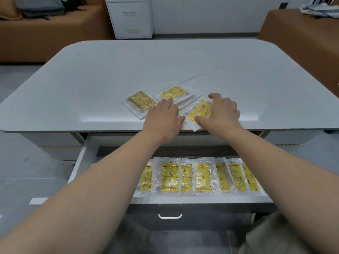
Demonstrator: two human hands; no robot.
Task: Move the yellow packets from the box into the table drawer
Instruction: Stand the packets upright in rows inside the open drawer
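At your six, the drawer (183, 199) holds a row of packets (169, 176); at twelve, loose packets (141, 102) lie on the table (165, 66).

yellow packets (200, 110) on table (165, 61), drawer (80, 162) open (stocked)

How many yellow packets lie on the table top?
3: left packet beside the left hand, middle packet under its fingers, right packet gripped by the right hand. Another may hide beneath the middle packet.

One head-worn view
It looks forward and down from close above the near edge of the table (165, 61), over the open drawer (201, 199), toward the far edge.
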